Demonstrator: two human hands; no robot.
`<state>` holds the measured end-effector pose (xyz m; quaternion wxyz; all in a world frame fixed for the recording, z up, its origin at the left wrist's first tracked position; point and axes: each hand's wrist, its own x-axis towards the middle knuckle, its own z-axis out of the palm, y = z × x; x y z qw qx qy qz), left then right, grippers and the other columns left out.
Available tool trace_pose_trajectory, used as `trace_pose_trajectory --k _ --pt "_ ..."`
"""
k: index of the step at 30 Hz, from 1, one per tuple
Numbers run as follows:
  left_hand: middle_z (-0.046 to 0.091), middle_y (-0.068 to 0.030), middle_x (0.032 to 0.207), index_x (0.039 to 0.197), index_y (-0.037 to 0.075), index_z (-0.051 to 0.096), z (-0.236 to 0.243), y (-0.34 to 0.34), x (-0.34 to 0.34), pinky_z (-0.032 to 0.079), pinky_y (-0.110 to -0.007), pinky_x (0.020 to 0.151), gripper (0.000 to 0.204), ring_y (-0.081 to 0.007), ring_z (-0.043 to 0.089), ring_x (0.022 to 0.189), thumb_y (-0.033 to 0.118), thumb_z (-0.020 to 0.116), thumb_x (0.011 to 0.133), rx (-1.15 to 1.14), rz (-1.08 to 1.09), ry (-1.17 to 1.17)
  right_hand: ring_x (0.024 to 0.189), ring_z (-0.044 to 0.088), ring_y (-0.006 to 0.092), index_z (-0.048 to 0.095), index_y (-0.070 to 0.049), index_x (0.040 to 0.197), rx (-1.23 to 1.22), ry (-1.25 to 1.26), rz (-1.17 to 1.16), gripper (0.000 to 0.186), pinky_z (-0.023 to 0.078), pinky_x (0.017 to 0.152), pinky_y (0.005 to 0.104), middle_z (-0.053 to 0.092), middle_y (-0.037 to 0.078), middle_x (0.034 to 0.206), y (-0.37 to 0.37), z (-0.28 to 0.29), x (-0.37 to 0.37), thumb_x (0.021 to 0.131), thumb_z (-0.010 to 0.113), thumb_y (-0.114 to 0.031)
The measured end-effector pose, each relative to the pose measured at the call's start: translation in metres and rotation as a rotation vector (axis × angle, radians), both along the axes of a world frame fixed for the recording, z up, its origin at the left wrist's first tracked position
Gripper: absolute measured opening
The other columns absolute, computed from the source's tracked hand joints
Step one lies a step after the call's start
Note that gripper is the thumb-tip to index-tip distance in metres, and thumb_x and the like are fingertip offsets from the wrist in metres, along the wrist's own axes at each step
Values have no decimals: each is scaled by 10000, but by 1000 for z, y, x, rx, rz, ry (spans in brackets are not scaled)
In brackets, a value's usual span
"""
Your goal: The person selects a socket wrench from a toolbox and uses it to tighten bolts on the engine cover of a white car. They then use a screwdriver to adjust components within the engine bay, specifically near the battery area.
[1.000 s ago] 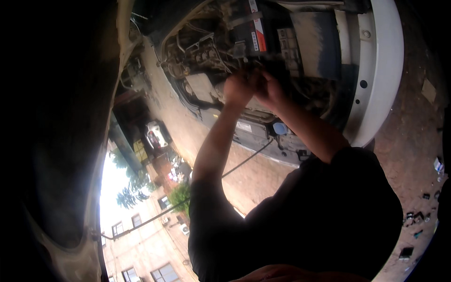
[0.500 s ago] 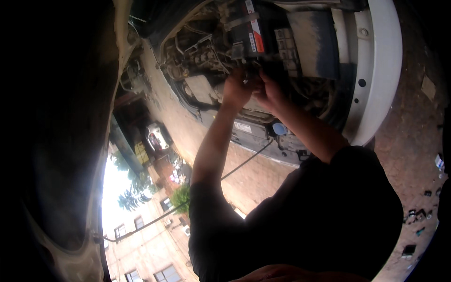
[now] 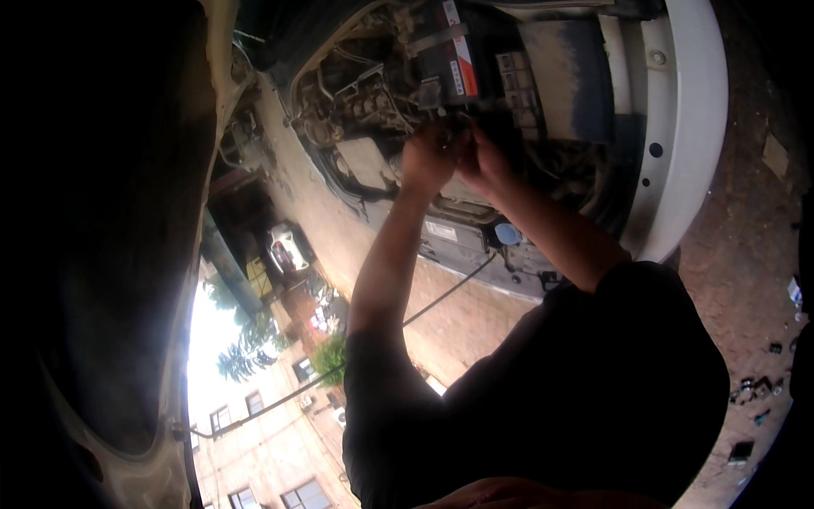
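Both my hands meet over a car's engine bay, just below a black battery point(image 3: 437, 58) with an orange and white label. My left hand point(image 3: 430, 154) is curled, its fingers closed around something small and dark. Against it, my right hand point(image 3: 485, 163) has thumb and fingers pinched together at the same spot. What sits between the fingers is too dark and small to name. Left of my hands lies a dusty, pale engine cover part point(image 3: 365, 162). A blue cap point(image 3: 508, 234) shows beneath my right forearm.
A prop rod point(image 3: 449, 290) slants across below my forearms, holding up the dark raised hood point(image 3: 119, 254) at left. The white front edge point(image 3: 691, 127) of the car curves along the right. Small parts and tools point(image 3: 755, 390) lie on the paved ground at far right.
My hands stay together at the same place, with a slight turn of the fingers. The whole view has shifted a little.
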<state>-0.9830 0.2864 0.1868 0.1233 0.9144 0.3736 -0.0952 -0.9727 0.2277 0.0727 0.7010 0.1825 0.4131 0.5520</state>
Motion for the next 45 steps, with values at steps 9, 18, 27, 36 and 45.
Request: trace_pose_trajectory --k 9,18,27,36,45 --pt "674 -140 683 850 22 689 -4 1 -5 532 -373 610 400 -262 691 650 416 750 830 11 -142 -204 675 522 107 610 -127 989 71 -92 17 142 392 582 253 607 -12 802 9 -30 -14 991 598 -268" --pt "672 -146 698 853 16 678 2 -4 5 529 -383 609 358 -272 673 631 360 770 819 50 -103 -138 669 529 103 601 -106 972 56 -82 44 179 397 587 258 617 4 805 2 -26 -11 995 589 -284" --pt "679 -156 786 920 -11 672 8 -3 3 523 -369 643 367 -279 674 695 313 795 800 34 66 52 686 550 124 606 -88 980 82 -41 24 207 413 585 247 627 29 841 7 -33 -19 1021 547 -282" --pt "691 -129 706 959 -8 693 4 2 -8 521 -343 628 447 -193 671 646 414 757 826 -131 174 -42 676 579 115 595 -48 952 7 -282 153 276 438 558 254 634 59 797 -12 2 -14 1016 567 -315" --pt "656 -134 656 967 0 712 -2 8 -13 484 -339 582 447 -163 626 597 428 748 843 -54 54 -91 653 585 207 554 -36 904 -735 -1740 129 122 471 604 351 614 91 761 -42 17 -27 879 652 -104"
